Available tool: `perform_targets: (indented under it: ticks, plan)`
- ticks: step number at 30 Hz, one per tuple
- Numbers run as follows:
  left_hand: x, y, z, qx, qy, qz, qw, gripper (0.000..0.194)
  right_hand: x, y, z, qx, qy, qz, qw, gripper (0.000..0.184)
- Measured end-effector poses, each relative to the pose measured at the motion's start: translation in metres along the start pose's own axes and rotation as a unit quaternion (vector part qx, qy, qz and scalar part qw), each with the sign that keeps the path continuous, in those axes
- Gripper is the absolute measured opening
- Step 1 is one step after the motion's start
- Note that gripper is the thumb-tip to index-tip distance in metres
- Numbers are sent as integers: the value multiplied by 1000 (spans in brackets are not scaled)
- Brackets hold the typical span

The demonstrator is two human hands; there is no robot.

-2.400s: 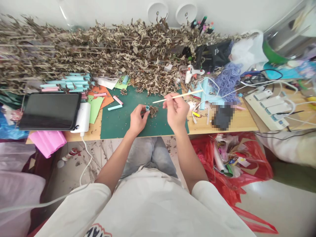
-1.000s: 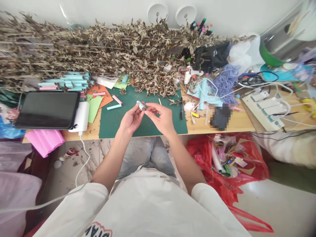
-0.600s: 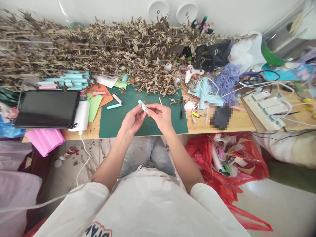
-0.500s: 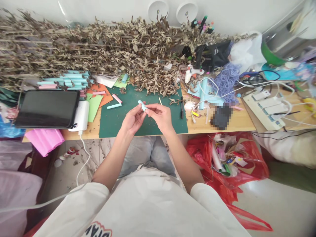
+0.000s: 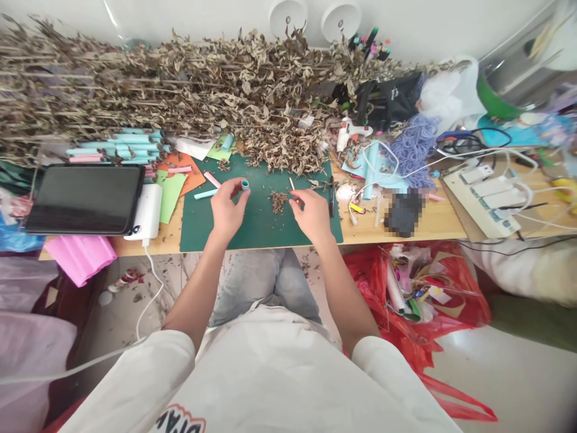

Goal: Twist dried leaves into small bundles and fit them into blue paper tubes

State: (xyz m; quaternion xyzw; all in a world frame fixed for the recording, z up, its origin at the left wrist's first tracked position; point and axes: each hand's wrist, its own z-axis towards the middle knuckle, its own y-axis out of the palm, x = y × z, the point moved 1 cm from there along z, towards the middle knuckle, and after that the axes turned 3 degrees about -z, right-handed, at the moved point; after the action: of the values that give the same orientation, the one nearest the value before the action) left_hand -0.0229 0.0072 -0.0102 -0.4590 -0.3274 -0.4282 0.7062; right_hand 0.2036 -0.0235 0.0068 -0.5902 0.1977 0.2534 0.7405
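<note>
My left hand (image 5: 228,207) pinches a short, light blue paper tube (image 5: 244,184) between thumb and fingers, its round open end facing up. Over the right part of the green cutting mat (image 5: 261,234), my right hand (image 5: 311,213) has its fingers curled, with thumb and index apart. Its index fingertip is at the near end of a thin, pale stick (image 5: 291,183); whether it touches the stick is unclear. Between the hands lies a small heap of crumbled dry leaves (image 5: 278,201). Left of the tube, a pink paper roll (image 5: 211,178) and a thin blue roll (image 5: 205,194) rest on the mat.
Dried leafy stems (image 5: 180,84) cover the back of the table. A stack of blue rolls (image 5: 130,146) and a black tablet (image 5: 85,198) are at left. A black pen (image 5: 332,198), a glue gun (image 5: 349,133) and a power strip (image 5: 484,198) are at right.
My hands have moved apart. The blue tube, earlier between both hands, is now upright in my left hand only. My right hand has moved right towards the stick, and the leaf heap now shows.
</note>
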Motion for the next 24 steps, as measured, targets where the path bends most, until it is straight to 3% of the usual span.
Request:
perform_targets:
  ticks: [8,11,16,22,24]
  plan:
    - [-9,0,4,-35,16,110,993,17,-10,15,7,-75,-5,-146,986,23]
    - [1,-5,6,-45,32,188,981,21,-10,17,9,-73,-7,-147,986,19]
    - [2,-5,7,-114,52,296,947,27,-9,12,9,-34,5,-79,996,18]
    - [5,4,0,-52,72,254,963,45,-6,12,5,6,-3,4,1000,17]
    - [14,13,-4,-63,94,197,974,39,-5,15,4,22,-7,12,1000,18]
